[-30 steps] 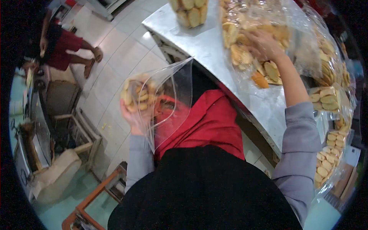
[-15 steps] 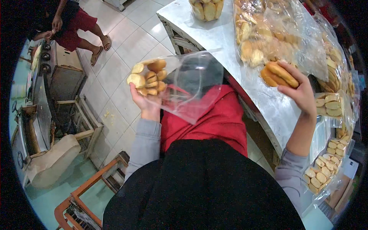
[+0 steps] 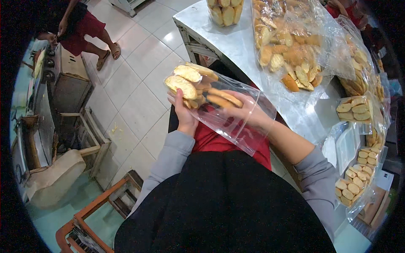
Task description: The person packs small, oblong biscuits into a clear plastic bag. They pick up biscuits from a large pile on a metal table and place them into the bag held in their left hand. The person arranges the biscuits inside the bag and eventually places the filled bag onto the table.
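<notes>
Bag (image 3: 230, 131) edges gape around right hand (image 3: 248, 110).

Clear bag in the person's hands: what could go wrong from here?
The right hand is inside the clear bag, holding bread slices, so it might snag or stretch the thin film.
The left hand supports the filled end away from the table; if that grip slipped, bread could drop to the tiled floor.
</notes>
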`<state>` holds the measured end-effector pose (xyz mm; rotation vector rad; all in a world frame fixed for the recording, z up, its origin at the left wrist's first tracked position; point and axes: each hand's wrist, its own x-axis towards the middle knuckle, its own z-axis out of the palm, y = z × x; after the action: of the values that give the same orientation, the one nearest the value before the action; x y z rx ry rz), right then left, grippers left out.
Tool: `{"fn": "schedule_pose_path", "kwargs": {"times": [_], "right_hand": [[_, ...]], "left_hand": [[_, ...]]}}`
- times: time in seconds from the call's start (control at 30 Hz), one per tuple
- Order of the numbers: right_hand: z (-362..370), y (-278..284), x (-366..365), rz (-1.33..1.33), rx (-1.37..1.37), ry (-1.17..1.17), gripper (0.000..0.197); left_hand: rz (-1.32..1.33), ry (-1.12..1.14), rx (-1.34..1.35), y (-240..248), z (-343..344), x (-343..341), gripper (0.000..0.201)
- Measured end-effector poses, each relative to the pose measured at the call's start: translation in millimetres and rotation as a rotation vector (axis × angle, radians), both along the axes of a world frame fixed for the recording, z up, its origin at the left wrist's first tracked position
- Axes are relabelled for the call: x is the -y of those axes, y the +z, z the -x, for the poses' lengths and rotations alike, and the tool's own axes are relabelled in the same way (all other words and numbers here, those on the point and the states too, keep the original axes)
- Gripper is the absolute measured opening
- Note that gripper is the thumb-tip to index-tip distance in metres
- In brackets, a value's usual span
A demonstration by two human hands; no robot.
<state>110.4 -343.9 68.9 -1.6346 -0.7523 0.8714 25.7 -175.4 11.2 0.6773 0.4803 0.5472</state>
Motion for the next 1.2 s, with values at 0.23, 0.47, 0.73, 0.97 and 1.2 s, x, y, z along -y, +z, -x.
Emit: {"fn": "schedule_pose_path", "kwargs": {"times": [0.23, 0.47, 0.73, 0.97, 1.2], "right_hand": [[16.1, -14.7, -15.4, -0.076, -0.63, -0.26, 0.051], [8.9, -10.7, 1.3, 0.025, -0.495, -0.19, 0.047], [12.5, -14.9, 69.3, 0.227, -0.605, -0.077, 0.051], [40.2, -35.6, 73.3, 0.178, 0.034, -0.082, 0.056], [44.6, -36.5, 86.1, -0.007, -0.026, 0.137, 0.063]], "left_hand": [[0.102, -0.083, 0.019, 0.8, 3.5, 15.8, 0.056], [0.108, -0.229, 0.094, -25.2, 5.0, 28.9, 0.051], [-0.212, -0.663, -0.117, -23.5, 21.3, 1.1, 0.049], [-0.175, -0.984, -0.411, 12.2, -14.7, -3.1, 0.044], [-0.007, -1.024, -0.458, 4.7, -7.7, -6.1, 0.046]]}}
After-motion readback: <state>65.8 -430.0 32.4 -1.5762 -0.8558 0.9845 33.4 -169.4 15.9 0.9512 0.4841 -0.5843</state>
